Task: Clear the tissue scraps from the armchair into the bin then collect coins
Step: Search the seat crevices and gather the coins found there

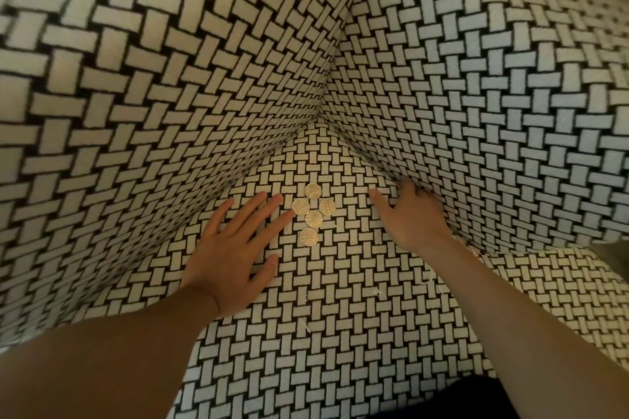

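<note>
Several gold-coloured coins lie in a small cluster on the armchair seat, near its back corner. My left hand rests flat on the seat just left of the coins, fingers spread and straight, fingertips close to the nearest coin. My right hand lies on the seat to the right of the coins, against the armrest, with its index finger stretched toward them and the other fingers partly hidden at the armrest's base. Neither hand holds anything. A few tiny white flecks dot the seat.
The armchair is covered in a black-and-white basket-weave fabric. Its backrest rises on the left and its armrest on the right, closing in the corner. A dark patch shows at the seat's front edge. No bin is in view.
</note>
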{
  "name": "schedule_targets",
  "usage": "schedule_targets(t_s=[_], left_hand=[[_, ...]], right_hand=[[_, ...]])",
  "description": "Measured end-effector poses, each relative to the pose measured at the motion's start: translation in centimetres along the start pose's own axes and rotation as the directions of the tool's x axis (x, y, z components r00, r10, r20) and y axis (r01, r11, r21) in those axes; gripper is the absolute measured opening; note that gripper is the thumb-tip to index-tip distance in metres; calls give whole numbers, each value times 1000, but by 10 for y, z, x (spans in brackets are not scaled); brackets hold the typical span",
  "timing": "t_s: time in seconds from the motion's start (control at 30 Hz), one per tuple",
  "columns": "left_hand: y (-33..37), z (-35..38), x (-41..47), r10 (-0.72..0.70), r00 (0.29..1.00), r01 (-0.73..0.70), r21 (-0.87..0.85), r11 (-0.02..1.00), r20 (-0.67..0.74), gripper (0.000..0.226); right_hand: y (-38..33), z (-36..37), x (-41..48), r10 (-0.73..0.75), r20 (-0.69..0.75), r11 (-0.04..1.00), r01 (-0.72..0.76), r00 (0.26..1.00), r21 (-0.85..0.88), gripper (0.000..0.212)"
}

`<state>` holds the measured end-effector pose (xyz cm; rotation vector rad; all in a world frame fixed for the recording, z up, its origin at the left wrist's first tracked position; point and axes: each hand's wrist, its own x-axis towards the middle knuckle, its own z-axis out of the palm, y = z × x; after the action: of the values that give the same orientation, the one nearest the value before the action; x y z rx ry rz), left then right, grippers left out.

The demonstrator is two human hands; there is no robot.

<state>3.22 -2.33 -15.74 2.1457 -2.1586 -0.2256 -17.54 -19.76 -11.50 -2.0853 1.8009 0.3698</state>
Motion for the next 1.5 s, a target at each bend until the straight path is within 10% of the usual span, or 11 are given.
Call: schedule_targets(t_s=[0.5, 0.67, 0.83, 1.3, 1.5], left_hand=[[1, -1, 0, -4, 1000, 3, 17, 1000, 15, 59], [1, -1, 0, 1, 1000, -1, 16, 1000, 17, 59], [0, -1, 1, 3, 1000, -3, 21, 1000, 20, 60], [4, -3, 1, -18, 999, 14, 90, 996, 46, 60], [3, -2, 1, -4, 998, -3, 120, 993, 62, 61]], right_hand=[[-6, -10, -87, -524, -4, 796, 491, 852, 354, 27], [16, -29, -66, -340, -153, 893, 370, 928, 257, 29], [65, -26, -45, 115, 147, 989, -127, 982, 80, 51], [69, -9, -12, 91, 193, 930, -153, 977, 335, 78], [78, 7, -19, -7, -84, 950, 32, 996, 310, 71]])
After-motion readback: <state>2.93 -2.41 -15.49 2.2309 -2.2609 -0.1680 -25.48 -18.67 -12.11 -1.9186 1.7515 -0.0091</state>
